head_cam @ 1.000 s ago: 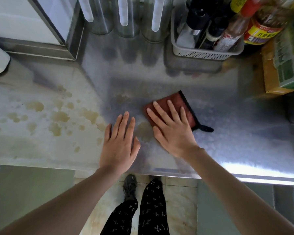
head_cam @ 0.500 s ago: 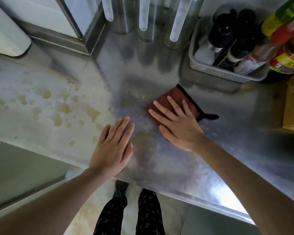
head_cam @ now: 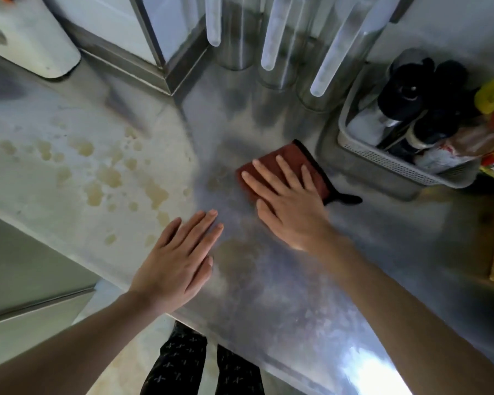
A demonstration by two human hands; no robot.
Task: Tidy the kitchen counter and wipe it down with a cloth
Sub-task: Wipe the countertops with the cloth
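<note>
1. The step in hand looks to be the wiping: the right hand lies on a dark red cloth and presses it to the steel worktop
2. The cloth sits under the right hand's fingers, folded into a small pad; its far edge and a black loop show beyond and to the right of the fingertips
3. The right hand is palm down with the fingers straight and a little spread; it grips nothing and only pushes on the cloth, and its forearm comes in from the near right
4. The left hand lies flat on the bare worktop, just beside the right hand and nearer the body; its fingers are straight and close together, it holds nothing and seems to brace the body
5. Brownish stains lie to the left of the left hand, well apart from the cloth; a fainter smear lies between the two hands
6. The next move probably calls for a leftward sweep of the cloth over those stains under even pressure; the left hand lies in that path and would have to lift or shift aside
7. A basket of bottles stands beyond and to the right of the right hand, near the cloth; a stroke that way should stop short of it
</note>
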